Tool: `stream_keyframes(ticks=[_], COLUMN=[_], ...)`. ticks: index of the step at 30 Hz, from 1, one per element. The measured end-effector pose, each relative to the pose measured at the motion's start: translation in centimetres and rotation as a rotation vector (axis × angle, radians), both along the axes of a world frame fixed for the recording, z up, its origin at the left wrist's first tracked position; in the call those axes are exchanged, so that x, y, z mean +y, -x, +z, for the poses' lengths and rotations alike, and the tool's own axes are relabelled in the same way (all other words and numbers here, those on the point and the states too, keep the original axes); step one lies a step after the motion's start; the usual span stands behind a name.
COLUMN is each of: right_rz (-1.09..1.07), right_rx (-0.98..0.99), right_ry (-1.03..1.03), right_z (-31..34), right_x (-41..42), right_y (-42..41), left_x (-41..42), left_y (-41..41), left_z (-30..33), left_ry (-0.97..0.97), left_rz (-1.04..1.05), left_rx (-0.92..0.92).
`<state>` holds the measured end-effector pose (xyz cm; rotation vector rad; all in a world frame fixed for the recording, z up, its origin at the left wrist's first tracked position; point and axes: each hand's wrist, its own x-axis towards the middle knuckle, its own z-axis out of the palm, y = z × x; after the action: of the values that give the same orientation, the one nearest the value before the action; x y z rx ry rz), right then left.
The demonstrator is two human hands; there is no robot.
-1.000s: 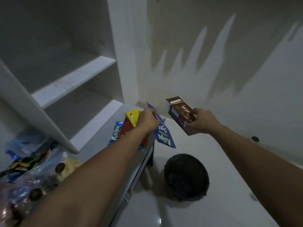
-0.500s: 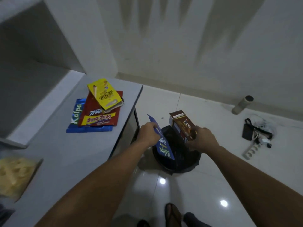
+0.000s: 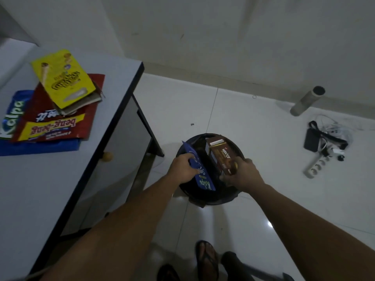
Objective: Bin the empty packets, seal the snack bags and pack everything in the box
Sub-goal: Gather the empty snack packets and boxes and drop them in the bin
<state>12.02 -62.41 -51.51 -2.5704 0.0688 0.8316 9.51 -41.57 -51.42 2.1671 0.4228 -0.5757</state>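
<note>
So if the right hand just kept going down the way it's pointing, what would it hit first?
Most likely the inside of the black bin. The right hand holds the brown box over the bin's mouth, pointing down into it. How deep the bin is, or what lies inside, is too dark to tell.

Blue Kalpa packet (image 3: 197, 169): flat foil, held on edge, tilted, over the left half of the bin's mouth. Brown Nextar box (image 3: 222, 157): rectangular carton, top flap toward 12 o'clock, tilted over the right half. Black round bin (image 3: 211, 199): on the floor at 6 o'clock of centre, just beside the cabinet. At 10 o'clock, stacked on the cabinet top: yellow packet (image 3: 65, 78) uppermost, red Beng-Beng packet (image 3: 54, 126) beneath, second blue Kalpa packet (image 3: 14, 118) lowest.
</note>
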Motion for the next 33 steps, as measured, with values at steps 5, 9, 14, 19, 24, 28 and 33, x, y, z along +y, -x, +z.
stream_keyframes(ticks=[5, 9, 14, 19, 24, 28, 33], right_rz=[0.026, 0.080, 0.153, 0.267, 0.363, 0.433, 0.559], right_rx=[-0.010, -0.049, -0.091, -0.149, -0.205, -0.234, -0.251], right_ry=[0.026, 0.024, -0.013, -0.041, -0.088, -0.128, -0.161], right_z=[0.0, 3.1, 11.5, 20.0, 26.7, 29.6, 31.2], right_x=[-0.5, -0.4, 1.0, 3.5, 7.0, 10.9, 17.7], right_y=[-1.0, -2.5, -4.5, -6.5, -7.7, -8.0, -7.2], left_x=[0.1, 0.8, 1.7, 3.6, 6.0, 8.9, 13.7], left_y=[-0.7, -1.5, -2.5, -3.1, -2.2, -0.6, 2.2], left_z=[0.5, 3.5, 11.8, 20.2, 27.0, 30.0, 31.6], left_ry=[-0.035, -0.060, -0.093, -0.127, -0.186, -0.205, -0.232], left_rz=[-0.037, -0.026, -0.019, -0.005, 0.062, 0.126, 0.258], left_rx=[0.097, 0.117, 0.086, 0.029, -0.046, -0.082, -0.097])
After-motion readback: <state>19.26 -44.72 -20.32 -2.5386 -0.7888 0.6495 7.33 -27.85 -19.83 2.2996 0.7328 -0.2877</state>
